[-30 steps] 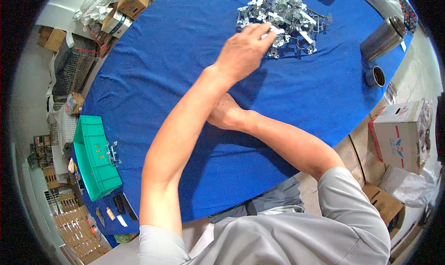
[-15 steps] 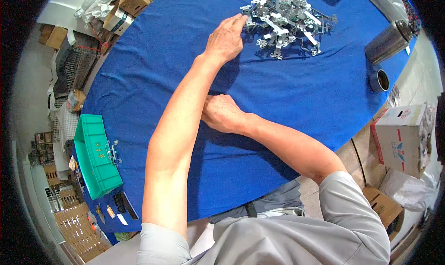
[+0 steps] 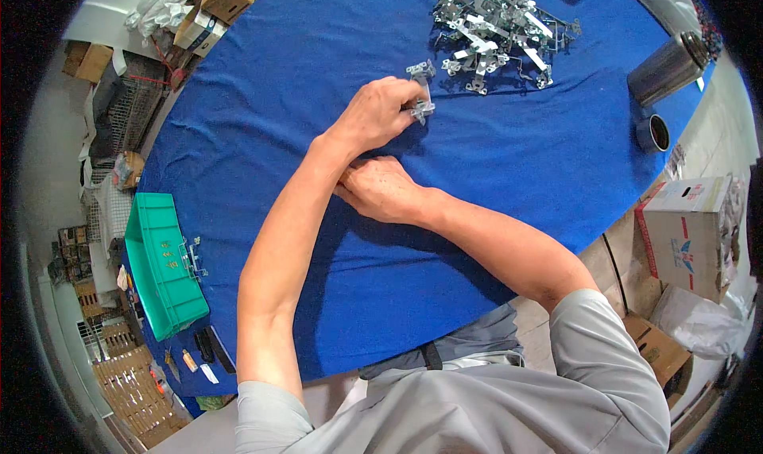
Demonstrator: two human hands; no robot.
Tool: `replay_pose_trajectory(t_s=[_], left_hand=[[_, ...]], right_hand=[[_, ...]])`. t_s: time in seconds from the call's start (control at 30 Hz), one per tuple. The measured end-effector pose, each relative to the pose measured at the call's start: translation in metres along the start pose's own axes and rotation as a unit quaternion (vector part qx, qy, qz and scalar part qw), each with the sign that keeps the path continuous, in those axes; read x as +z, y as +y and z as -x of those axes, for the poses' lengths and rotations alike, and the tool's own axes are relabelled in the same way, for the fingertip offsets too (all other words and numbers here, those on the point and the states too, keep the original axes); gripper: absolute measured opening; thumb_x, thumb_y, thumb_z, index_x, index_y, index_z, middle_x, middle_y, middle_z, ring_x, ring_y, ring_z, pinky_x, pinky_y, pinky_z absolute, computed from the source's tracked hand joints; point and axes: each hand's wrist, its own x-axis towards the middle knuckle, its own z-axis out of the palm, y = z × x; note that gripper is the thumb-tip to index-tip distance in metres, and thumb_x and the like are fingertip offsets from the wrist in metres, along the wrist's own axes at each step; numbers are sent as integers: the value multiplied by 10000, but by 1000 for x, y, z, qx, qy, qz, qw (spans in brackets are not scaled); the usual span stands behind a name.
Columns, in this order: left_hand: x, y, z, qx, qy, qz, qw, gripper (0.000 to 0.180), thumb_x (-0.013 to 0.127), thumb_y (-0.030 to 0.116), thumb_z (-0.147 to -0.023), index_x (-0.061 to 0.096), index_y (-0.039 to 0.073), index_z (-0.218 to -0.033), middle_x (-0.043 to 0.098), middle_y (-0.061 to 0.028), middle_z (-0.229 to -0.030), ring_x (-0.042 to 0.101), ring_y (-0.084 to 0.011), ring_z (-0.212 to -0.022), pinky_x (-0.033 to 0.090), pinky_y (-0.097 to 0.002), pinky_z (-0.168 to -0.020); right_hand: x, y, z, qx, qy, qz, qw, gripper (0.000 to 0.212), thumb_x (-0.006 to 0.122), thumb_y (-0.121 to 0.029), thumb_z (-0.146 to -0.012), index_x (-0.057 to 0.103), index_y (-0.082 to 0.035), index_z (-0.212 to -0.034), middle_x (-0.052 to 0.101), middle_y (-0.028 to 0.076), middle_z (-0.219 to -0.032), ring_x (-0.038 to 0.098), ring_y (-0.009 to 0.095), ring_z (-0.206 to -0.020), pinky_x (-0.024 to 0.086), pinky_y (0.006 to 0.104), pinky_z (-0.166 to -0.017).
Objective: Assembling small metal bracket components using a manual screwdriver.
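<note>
My left hand (image 3: 376, 114) is closed on a small metal bracket (image 3: 423, 92), lifted between the fingertips above the blue cloth (image 3: 493, 168). A heap of similar metal brackets (image 3: 493, 33) lies beyond it at the far side, with a gap between the heap and my hand. My right hand (image 3: 383, 189) stays nearer to me, partly under my left wrist, with its fingers curled inward. Its fingertips are hidden, so I cannot make out what they hold, if anything.
At the left edge stands a green plastic bin (image 3: 163, 267), with a loose metal bracket (image 3: 193, 259) against its side. Small tools (image 3: 208, 347) lie near it. A metal flask (image 3: 668, 71) and a dark cup (image 3: 652, 134) are at the right. Cartons (image 3: 687, 235) sit beyond the table.
My left hand has drawn back from the heap toward me, bringing one bracket with it. My right hand has hardly moved.
</note>
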Motion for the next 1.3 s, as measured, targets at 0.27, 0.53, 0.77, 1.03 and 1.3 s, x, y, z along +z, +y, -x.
replay_pose_trajectory(t_s=[0.27, 0.53, 0.77, 1.03, 1.3], left_hand=[[-9, 2, 11, -10, 24, -113, 993, 247, 643, 100, -838, 704, 110, -1076, 678, -110, -927, 626, -287, -953, 536, -406, -816], [-16, 1, -1, -189, 148, 464, 853, 289, 708, 170, -897, 662, 25, -1142, 701, -43, -890, 640, -135, -779, 504, -259, -707], [-20, -2, -10, -362, 219, 474, 772, 389, 666, 223, -955, 571, 33, -1281, 680, -36, -905, 619, -108, -811, 502, -244, -652], [-16, -2, -8, -370, 211, 506, 751, 390, 651, 168, -953, 562, 13, -1299, 706, -80, -974, 660, -145, -868, 530, -284, -726], [-33, -5, 23, -304, 189, 541, 761, 478, 544, -44, -899, 426, -17, -1361, 662, -213, -1178, 716, -249, -901, 601, -322, -748]], right_hand=[[-3, -4, 1, 6, 21, -6, 1000, 210, 605, -186, -908, 602, 13, -975, 674, 216, -835, 672, 416, -713, 539, 528, -600], [-6, -7, -1, 7, -4, -10, 1000, 209, 597, -185, -911, 592, 22, -941, 668, 221, -878, 674, 415, -748, 541, 528, -627], [-7, -6, -3, 11, -9, -21, 1000, 205, 603, -172, -911, 564, 25, -950, 671, 206, -860, 676, 409, -785, 543, 528, -657], [-11, -10, -2, 28, -18, -29, 999, 207, 598, -182, -921, 562, 21, -935, 670, 207, -862, 674, 410, -800, 540, 530, -665], [-12, -13, -2, 22, -19, -38, 999, 195, 610, -205, -915, 568, -15, -903, 664, 177, -868, 669, 395, -815, 536, 514, -688]])
